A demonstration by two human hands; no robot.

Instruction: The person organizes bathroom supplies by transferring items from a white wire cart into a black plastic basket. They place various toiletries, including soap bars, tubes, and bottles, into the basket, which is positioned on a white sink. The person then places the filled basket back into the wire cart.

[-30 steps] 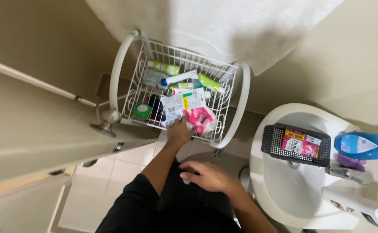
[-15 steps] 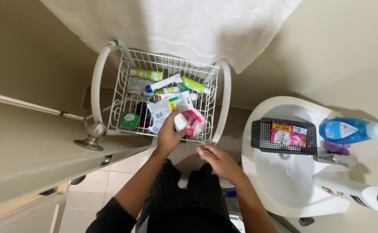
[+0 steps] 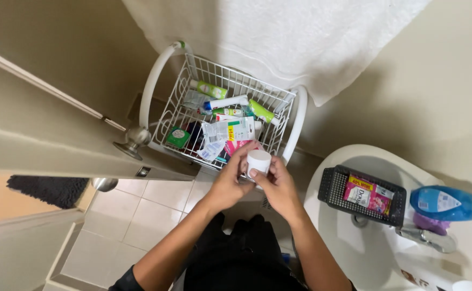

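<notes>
In a tiled bathroom, both hands, left hand (image 3: 228, 183) and right hand (image 3: 276, 186), pinch a white jar (image 3: 258, 161) above the wire basket (image 3: 166, 116).

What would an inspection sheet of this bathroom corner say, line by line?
Surface: pale tiled floor; white sink at right.
Job's things: small white jar, held by both hands in front of the white wire basket.
Clutter: basket crammed with tubes, sachets and a green-lidded pot; black mesh basket with packets sits in the sink; blue bottle beside it.
Grippers: left hand and right hand both grip the jar.
Cables: nothing seen.
Surroundings: white towel hangs above; open door with a metal knob at left; dark mat beyond it.
</notes>
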